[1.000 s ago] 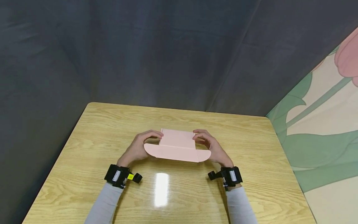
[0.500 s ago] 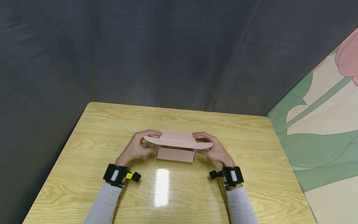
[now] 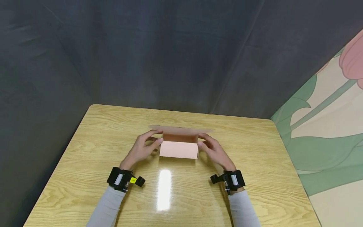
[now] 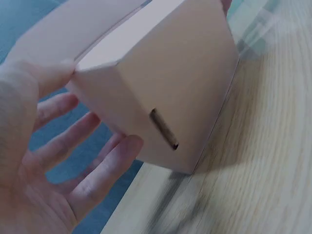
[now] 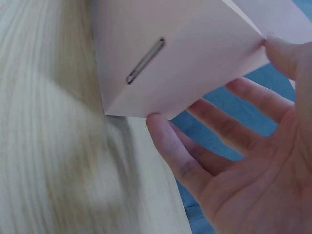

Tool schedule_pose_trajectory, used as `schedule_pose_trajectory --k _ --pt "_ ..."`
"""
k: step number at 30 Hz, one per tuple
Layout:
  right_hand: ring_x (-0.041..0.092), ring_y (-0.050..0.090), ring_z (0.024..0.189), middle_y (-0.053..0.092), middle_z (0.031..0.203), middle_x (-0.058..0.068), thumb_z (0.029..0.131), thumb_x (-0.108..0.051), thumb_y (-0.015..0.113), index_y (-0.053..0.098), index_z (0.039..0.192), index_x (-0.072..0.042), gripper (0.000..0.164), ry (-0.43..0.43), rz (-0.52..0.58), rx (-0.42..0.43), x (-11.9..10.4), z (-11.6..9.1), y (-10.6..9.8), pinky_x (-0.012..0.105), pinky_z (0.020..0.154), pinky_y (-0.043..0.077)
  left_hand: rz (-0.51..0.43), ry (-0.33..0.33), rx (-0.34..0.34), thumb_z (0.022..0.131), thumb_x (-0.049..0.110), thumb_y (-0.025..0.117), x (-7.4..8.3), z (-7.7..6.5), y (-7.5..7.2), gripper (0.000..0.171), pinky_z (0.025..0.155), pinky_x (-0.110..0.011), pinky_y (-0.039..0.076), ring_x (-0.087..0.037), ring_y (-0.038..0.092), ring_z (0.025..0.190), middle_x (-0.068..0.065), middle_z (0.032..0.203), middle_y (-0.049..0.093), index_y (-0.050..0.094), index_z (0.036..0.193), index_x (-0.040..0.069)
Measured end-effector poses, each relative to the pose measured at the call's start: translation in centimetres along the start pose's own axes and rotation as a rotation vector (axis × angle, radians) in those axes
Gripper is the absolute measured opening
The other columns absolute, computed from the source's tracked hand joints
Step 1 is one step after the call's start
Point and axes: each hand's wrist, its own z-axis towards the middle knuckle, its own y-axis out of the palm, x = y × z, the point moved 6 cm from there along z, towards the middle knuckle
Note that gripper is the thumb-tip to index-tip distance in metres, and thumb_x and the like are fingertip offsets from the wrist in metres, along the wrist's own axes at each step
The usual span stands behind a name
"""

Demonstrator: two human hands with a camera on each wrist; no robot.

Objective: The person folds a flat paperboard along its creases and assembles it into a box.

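Observation:
A small pale pink cardboard box [image 3: 178, 149] faces me at mid-table, its dark interior showing. Behind the opening its lid flap [image 3: 181, 130] stands raised, with wings reaching past both ends. My left hand [image 3: 141, 148] holds the left end, thumb at the top front corner and the other fingers spread along the end wall. At the right end my right hand [image 3: 214, 151] holds it the same way, thumb near the upper corner. Narrow slots show low on the box, a left slot [image 4: 164, 129] in the left wrist view and a right slot [image 5: 146, 61] in the right.
The box is over a wood-grain table [image 3: 113, 126], a bright light reflection [image 3: 164, 189] on its near part. A dark curtain [image 3: 170, 63] hangs behind the far edge. To the right is a flower-patterned cloth [image 3: 326, 142].
The lid flap has swung up and away from me to the back, uncovering the front wall and interior. Both hands have shifted slightly and still hold the box's ends.

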Motion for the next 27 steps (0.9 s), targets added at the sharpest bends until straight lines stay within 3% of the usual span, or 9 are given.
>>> schedule_pose_trajectory --k 5,7,11,18,27 --pt "0.040 0.064 0.127 0.039 0.168 0.018 0.091 -0.025 0.088 0.033 0.168 -0.017 0.095 -0.025 -0.012 -0.074 0.1 0.0 0.6 0.059 0.108 0.054 0.040 0.038 0.020 0.110 0.022 0.064 0.2 0.2 0.5 0.043 0.086 -0.040 0.066 -0.041 0.068 0.124 -0.016 0.154 0.059 0.060 0.151 0.011" --pt "0.038 0.064 0.124 0.040 0.168 0.015 0.087 -0.025 0.092 0.031 0.169 -0.021 0.102 -0.030 -0.018 -0.087 0.2 0.0 0.8 0.058 0.106 0.055 0.029 0.039 0.018 0.110 0.021 0.063 0.2 0.2 0.6 0.043 0.088 -0.042 0.066 -0.042 0.066 0.128 -0.016 0.155 0.058 0.059 0.152 0.012" --pt "0.038 0.063 0.124 0.045 0.164 0.013 0.086 -0.026 0.092 0.034 0.167 -0.024 0.100 -0.019 -0.023 -0.070 0.2 0.0 0.7 0.058 0.103 0.055 0.008 0.005 -0.016 0.105 0.021 0.071 0.1 0.0 0.8 0.052 0.097 -0.044 0.063 -0.042 0.062 0.134 -0.014 0.159 0.054 0.056 0.155 0.015" --pt "0.037 0.064 0.118 0.049 0.159 0.015 0.089 -0.026 0.090 0.038 0.165 -0.025 0.093 -0.009 -0.022 -0.059 0.1 0.1 0.7 0.057 0.101 0.057 -0.056 -0.075 -0.103 0.082 0.022 0.096 -0.1 -0.3 1.1 0.097 0.103 -0.043 0.060 -0.043 0.049 0.147 -0.008 0.168 0.041 0.044 0.164 0.025" --pt "0.031 0.064 0.113 0.053 0.155 0.013 0.088 -0.030 0.090 0.042 0.163 -0.023 0.089 0.032 -0.051 -0.040 0.2 0.2 0.9 0.051 0.099 0.058 -0.035 -0.089 -0.113 0.080 0.022 0.098 -0.3 -0.3 1.0 0.102 0.102 -0.045 0.060 -0.045 0.050 0.146 -0.012 0.169 0.039 0.041 0.165 0.021"
